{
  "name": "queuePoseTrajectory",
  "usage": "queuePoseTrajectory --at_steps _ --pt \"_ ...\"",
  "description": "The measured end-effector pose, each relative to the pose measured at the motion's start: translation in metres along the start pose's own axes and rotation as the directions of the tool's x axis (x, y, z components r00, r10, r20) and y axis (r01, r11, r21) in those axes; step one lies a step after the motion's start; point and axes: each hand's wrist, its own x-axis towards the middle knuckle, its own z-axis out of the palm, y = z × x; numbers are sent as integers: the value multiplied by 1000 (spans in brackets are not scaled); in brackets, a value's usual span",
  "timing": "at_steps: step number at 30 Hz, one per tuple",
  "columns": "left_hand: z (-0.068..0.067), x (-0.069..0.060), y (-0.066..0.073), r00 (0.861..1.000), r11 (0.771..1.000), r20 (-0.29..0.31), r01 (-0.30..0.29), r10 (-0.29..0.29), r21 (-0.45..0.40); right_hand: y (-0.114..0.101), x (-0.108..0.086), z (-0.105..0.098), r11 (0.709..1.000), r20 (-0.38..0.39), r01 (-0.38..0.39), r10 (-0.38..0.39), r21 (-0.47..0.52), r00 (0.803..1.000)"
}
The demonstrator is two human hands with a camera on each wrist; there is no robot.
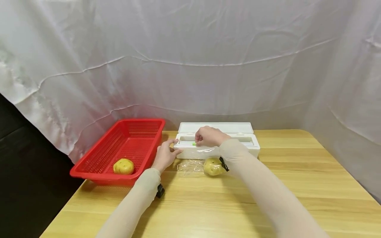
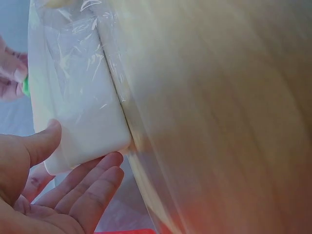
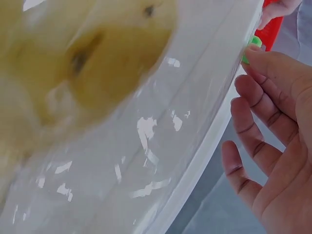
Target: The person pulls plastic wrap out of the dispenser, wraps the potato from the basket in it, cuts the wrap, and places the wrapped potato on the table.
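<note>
A white cling film dispenser [image 1: 186,153] stands on the table with its lid [image 1: 215,127] raised at the back. My left hand [image 1: 164,156] holds its left end, thumb on the front and fingers at the end face, as the left wrist view shows. My right hand [image 1: 209,136] pinches the small green slider cutter [image 1: 194,144] on the dispenser's top edge, toward its left. Clear cling film [image 1: 190,167] hangs down the front onto the table. A yellow potato [image 1: 212,167] lies in front under the film, partly hidden by my right wrist; the right wrist view shows its blurred surface [image 3: 112,63].
A red plastic basket [image 1: 89,172] stands at the left of the table, near my left forearm, with another potato [image 1: 123,166] inside. Grey-white cloth [image 1: 208,89] hangs behind the table [image 1: 297,185].
</note>
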Motion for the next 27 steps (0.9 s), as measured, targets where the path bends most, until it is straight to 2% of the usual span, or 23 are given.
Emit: queuePoseTrajectory --at_steps 5,12,27 --pt "-4 1 -5 1000 1000 15 9 -9 -16 20 -14 -4 1000 15 -15 15 4 1000" --pt "-10 5 -12 1000 1000 7 15 -15 -4 42 -29 -7 1000 -11 7 -7 13 1000" --pt "-11 6 -15 1000 1000 -7 -7 6 -27 48 -36 -9 1000 -24 26 -25 15 999"
